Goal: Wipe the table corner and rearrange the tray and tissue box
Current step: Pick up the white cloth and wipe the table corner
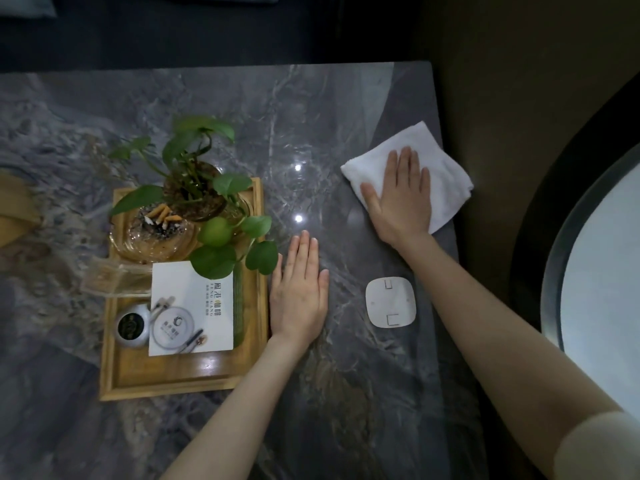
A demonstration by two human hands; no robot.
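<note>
A folded white cloth [440, 168] lies near the far right edge of the grey marble table [311, 116]. My right hand [398, 199] presses flat on the cloth, fingers together. My left hand [299, 289] rests flat on the bare table, touching the right rim of the wooden tray [173, 375]. On the tray stand a green plant in a glass vase [197, 181], a glass ashtray with cigarette butts [159, 226], a white card [190, 306] and a small dark jar [131, 325]. No tissue box is clearly in view.
A white rounded square pad [390, 302] lies on the table between my forearms. A tan object [17, 209] is cut off at the left edge. A round lit surface [602, 254] sits beyond the table's right edge. Dark seating runs along the far side.
</note>
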